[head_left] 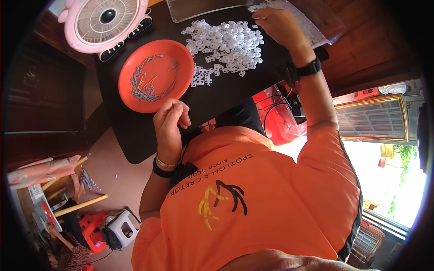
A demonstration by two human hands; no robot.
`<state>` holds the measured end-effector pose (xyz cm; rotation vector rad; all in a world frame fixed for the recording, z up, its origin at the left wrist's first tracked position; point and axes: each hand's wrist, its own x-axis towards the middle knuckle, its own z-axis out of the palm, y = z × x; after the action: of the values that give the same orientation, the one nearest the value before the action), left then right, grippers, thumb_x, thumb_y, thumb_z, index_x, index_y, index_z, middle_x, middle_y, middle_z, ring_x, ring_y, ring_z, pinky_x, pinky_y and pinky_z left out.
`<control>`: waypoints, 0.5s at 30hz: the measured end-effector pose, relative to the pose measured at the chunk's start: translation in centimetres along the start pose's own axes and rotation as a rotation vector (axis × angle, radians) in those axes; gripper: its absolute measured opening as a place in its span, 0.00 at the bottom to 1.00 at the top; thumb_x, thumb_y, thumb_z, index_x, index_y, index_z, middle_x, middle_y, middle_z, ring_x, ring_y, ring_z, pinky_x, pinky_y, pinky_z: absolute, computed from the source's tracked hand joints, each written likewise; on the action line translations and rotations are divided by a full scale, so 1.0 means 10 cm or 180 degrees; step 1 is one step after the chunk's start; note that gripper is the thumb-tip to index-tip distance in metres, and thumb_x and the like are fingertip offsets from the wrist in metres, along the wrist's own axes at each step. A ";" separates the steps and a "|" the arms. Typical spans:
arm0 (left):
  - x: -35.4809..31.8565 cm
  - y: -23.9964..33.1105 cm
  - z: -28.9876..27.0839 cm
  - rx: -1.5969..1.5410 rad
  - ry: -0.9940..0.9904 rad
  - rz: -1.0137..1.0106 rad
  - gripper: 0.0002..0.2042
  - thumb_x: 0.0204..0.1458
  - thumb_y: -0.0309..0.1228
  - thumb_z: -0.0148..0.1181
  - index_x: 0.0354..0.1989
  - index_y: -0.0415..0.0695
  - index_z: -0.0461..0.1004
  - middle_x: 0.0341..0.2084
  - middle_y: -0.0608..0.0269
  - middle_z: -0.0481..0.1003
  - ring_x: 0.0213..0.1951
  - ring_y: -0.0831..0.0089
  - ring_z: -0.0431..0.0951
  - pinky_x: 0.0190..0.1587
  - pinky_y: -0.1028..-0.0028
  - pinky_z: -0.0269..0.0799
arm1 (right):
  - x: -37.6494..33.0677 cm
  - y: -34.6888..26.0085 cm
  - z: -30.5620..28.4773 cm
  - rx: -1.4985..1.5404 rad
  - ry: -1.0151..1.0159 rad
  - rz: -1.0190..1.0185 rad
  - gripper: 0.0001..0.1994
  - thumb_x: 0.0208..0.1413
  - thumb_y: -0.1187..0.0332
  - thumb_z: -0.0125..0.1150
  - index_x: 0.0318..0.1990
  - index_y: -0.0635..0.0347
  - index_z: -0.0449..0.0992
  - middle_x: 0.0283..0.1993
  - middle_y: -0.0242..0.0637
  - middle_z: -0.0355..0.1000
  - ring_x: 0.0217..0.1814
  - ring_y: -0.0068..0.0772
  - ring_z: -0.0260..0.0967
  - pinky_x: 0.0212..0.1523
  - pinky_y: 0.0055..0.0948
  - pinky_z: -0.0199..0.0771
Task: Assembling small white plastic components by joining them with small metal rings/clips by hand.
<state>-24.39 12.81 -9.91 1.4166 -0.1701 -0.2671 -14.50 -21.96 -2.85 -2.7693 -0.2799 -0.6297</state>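
Observation:
My left hand (171, 119) is closed, its fingers curled beside the near rim of a round orange plate (184, 61). Whether anything small sits inside those fingers is hidden. On the plate lies a loose ring of small grey metal pins (147, 96), with a few thin light sticks among them. To its right spreads a heap of small white plastic pieces with holes (228, 44) on the dark table. Far right, my right hand (276, 26) is at a see-through plastic bin (329, 38) holding more white pieces. Its fingers are bent together, and what they hold cannot be made out.
A pink fan (107, 17) stands at the table's far left corner. Behind the heap is a shallow tray's edge (205, 13). The dark tabletop (217, 103) ends just before my body. Below it at right is a red container (281, 118) with black cables. Stools (121, 231) stand at lower left.

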 end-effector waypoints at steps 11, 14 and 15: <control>-0.01 -0.02 -0.01 -0.0154 0.0049 0.0140 0.10 0.56 0.30 0.45 0.26 0.39 0.69 0.16 0.69 0.67 0.19 0.83 0.64 0.23 0.82 0.57 | 0.18 0.56 0.74 -0.1546 -0.0405 -0.0647 0.10 0.47 0.72 0.48 0.25 0.65 0.76 0.30 0.52 0.74 0.36 0.55 0.73 0.37 0.46 0.73; 0.00 0.06 -0.02 -0.0194 0.0065 0.0005 0.10 0.56 0.29 0.45 0.26 0.39 0.69 0.16 0.70 0.66 0.19 0.83 0.64 0.23 0.82 0.57 | 0.25 0.50 0.69 -0.1620 -0.0553 -0.0416 0.09 0.46 0.72 0.48 0.26 0.65 0.76 0.30 0.54 0.73 0.37 0.55 0.73 0.39 0.47 0.73; 0.02 0.09 -0.03 -0.0159 -0.0041 0.0011 0.10 0.56 0.30 0.45 0.26 0.39 0.69 0.16 0.70 0.66 0.19 0.83 0.64 0.23 0.82 0.57 | 0.27 0.50 0.67 -0.1535 -0.0607 -0.0417 0.09 0.47 0.72 0.48 0.26 0.65 0.76 0.30 0.54 0.73 0.37 0.55 0.72 0.39 0.47 0.72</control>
<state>-24.06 13.19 -9.13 1.3652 -0.1752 -0.2760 -8.24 -24.20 -8.55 -3.3057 -0.3980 -0.5173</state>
